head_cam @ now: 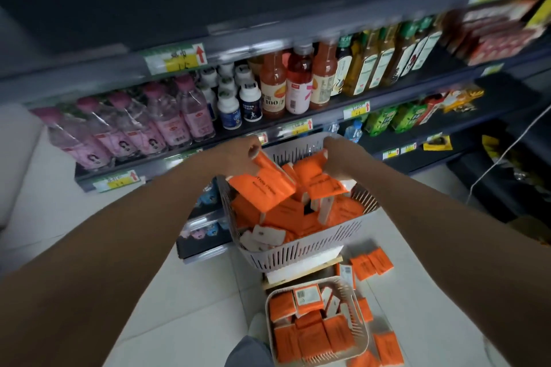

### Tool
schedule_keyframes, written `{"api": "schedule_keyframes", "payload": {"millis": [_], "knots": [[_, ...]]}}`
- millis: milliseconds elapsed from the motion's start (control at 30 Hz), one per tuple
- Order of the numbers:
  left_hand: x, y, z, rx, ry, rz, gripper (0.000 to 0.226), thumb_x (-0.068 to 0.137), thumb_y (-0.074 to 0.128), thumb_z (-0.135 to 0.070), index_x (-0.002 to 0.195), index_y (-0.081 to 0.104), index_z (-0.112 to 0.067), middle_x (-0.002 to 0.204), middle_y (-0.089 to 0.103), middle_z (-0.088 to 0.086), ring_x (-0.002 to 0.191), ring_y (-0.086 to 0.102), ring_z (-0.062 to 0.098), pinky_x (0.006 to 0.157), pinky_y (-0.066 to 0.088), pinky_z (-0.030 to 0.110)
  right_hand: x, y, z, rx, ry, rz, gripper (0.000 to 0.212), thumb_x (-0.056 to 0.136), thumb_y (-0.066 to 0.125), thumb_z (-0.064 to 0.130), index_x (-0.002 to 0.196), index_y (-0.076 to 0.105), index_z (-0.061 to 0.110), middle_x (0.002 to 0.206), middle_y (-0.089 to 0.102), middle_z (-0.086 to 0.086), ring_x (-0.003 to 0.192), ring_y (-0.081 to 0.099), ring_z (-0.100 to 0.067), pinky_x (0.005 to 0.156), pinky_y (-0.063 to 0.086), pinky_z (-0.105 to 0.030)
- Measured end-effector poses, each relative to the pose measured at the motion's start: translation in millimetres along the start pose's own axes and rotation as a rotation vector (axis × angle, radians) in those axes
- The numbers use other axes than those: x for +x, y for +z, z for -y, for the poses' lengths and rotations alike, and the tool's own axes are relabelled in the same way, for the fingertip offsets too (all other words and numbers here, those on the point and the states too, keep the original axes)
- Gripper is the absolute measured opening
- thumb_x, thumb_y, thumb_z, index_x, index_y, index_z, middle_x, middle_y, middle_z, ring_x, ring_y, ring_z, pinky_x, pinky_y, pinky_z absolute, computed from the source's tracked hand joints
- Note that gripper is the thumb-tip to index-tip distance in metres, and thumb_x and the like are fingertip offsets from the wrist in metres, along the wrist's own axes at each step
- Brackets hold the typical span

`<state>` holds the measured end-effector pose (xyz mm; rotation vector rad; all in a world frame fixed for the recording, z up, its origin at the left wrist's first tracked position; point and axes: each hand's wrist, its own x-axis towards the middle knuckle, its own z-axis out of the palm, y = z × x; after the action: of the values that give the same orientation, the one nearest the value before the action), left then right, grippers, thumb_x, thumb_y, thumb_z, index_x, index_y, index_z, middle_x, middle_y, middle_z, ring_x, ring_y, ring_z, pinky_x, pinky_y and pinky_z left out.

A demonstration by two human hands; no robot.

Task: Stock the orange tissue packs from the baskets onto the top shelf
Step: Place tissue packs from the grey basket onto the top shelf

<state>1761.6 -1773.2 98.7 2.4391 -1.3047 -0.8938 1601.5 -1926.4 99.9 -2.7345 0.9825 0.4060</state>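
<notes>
Above the upper basket (298,250), left hand (238,155) and right hand (340,158) each pinched an orange tissue pack (262,188). These seemed light and soft (slick wrap, probably); the flat faces suited gripping.

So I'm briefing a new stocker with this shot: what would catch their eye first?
The orange tissue packs heaped in the pale basket at centre, with the left hand and right hand each gripping some above it. A second basket on the floor holds more, some lying around it. Pink-capped bottles line the shelf at left.
</notes>
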Motion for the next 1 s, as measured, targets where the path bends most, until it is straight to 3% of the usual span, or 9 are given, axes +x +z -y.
{"api": "schedule_keyframes", "payload": {"millis": [100, 233, 333, 433, 567, 667, 800, 1000], "knots": [[-33.2, -21.5, -15.1, -0.069, 0.035, -0.061, 0.034, 0.085, 0.063, -0.017, 0.115, 0.049, -0.012, 0.103, 0.053, 0.009, 0.087, 0.047, 0.018, 0.066, 0.041, 0.022, -19.4, -32.3, 3.8, 0.048, -0.041, -0.118, 0.042, 0.088, 0.050, 0.007, 0.130, 0.044, 0.007, 0.121, 0.056, -0.016, 0.106, 0.057, -0.031, 0.071, 0.045, -0.031], [-80.8, -48.2, -30.5, -0.137, 0.024, -0.251, 0.028, 0.084, 0.064, -0.016, 0.109, 0.051, -0.013, 0.108, 0.056, 0.010, 0.099, 0.054, 0.025, 0.079, 0.046, 0.036, -50.9, -71.5, 16.1, 0.114, -0.130, -0.305, 0.040, 0.090, 0.048, 0.009, 0.130, 0.044, 0.009, 0.117, 0.058, -0.015, 0.103, 0.058, -0.031, 0.072, 0.049, -0.033], [-117.2, -66.9, -39.6, -0.183, 0.042, -0.360, 0.022, 0.086, 0.061, -0.014, 0.101, 0.046, -0.019, 0.094, 0.054, 0.000, 0.091, 0.054, 0.019, 0.070, 0.044, 0.026, -72.9, -98.9, 31.5, 0.183, -0.226, -0.395, 0.042, 0.087, 0.047, 0.004, 0.128, 0.046, 0.009, 0.110, 0.060, -0.014, 0.098, 0.060, -0.031, 0.075, 0.053, -0.038], [-152.7, -87.3, -42.3, -0.227, 0.021, -0.495, 0.021, 0.086, 0.059, -0.013, 0.103, 0.046, -0.014, 0.085, 0.053, -0.002, 0.078, 0.054, 0.017, 0.057, 0.042, 0.022, -88.1, -124.4, 48.6, 0.215, -0.311, -0.480, 0.043, 0.086, 0.047, 0.004, 0.129, 0.046, 0.011, 0.113, 0.058, -0.015, 0.098, 0.058, -0.033, 0.070, 0.047, -0.034], [-189.8, -118.9, -35.6, -0.271, -0.018, -0.707, 0.026, 0.086, 0.057, -0.015, 0.110, 0.048, -0.012, 0.095, 0.055, 0.007, 0.083, 0.057, 0.022, 0.063, 0.049, 0.031, -92.0, -154.9, 75.9, 0.260, -0.376, -0.623, 0.046, 0.084, 0.049, 0.006, 0.129, 0.044, 0.013, 0.121, 0.050, -0.019, 0.110, 0.049, -0.037, 0.082, 0.043, -0.036], [-206.6, -142.7, -22.4, -0.284, -0.021, -0.860, 0.019, 0.087, 0.054, -0.013, 0.104, 0.045, -0.013, 0.084, 0.051, -0.002, 0.072, 0.048, 0.010, 0.059, 0.040, 0.021, -88.5, -175.3, 102.5, 0.303, -0.429, -0.717, 0.046, 0.084, 0.051, 0.007, 0.129, 0.045, 0.012, 0.120, 0.049, -0.020, 0.110, 0.049, -0.039, 0.085, 0.043, -0.038], [-214.7, -177.2, 8.1, -0.324, -0.049, -0.988, 0.019, 0.088, 0.053, -0.012, 0.103, 0.042, -0.016, 0.081, 0.045, -0.008, 0.072, 0.044, 0.006, 0.058, 0.036, 0.019, -69.7, -196.0, 145.0, 0.351, -0.486, -0.757, 0.043, 0.085, 0.048, 0.004, 0.128, 0.045, 0.011, 0.119, 0.048, -0.020, 0.107, 0.049, -0.038, 0.082, 0.043, -0.037], [-193.7, -239.1, 74.4, -0.396, -0.133, -1.033, 0.039, 0.088, 0.056, -0.008, 0.125, 0.042, -0.009, 0.107, 0.050, 0.006, 0.096, 0.050, 0.020, 0.080, 0.040, 0.031, -4.1, -223.4, 216.4, 0.447, -0.476, -0.714, 0.043, 0.090, 0.043, 0.004, 0.132, 0.042, 0.013, 0.128, 0.036, -0.017, 0.087, 0.052, -0.031, 0.079, 0.048, -0.036]]}}
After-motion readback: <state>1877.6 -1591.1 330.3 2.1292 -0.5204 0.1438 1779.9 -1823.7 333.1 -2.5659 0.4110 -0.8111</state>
